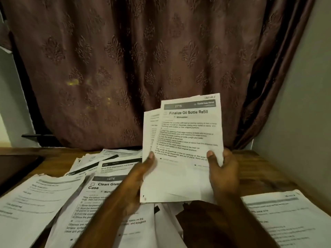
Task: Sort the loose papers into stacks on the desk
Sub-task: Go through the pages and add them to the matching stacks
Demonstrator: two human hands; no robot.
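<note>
Sorting appeared barely begun: both the left hand (pixel 138 178) and right hand (pixel 223 172) pinched a small sheaf of white printed sheets (pixel 186 140) upright above the brown wooden desk (pixel 254 169), while loose overlapping papers (pixel 100 192) remained unstacked near and left.

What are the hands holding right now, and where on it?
A small sheaf of white printed sheets, topmost titled "Finalize Oil Bottle Refill", held upright. Left hand has its grip on the lower left edge, right hand on the lower right.

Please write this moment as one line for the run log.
left hand: holding | right hand: holding | held: white printed sheets headed "Finalize Oil Bottle Refill" | loose white papers on brown wooden desk
</note>
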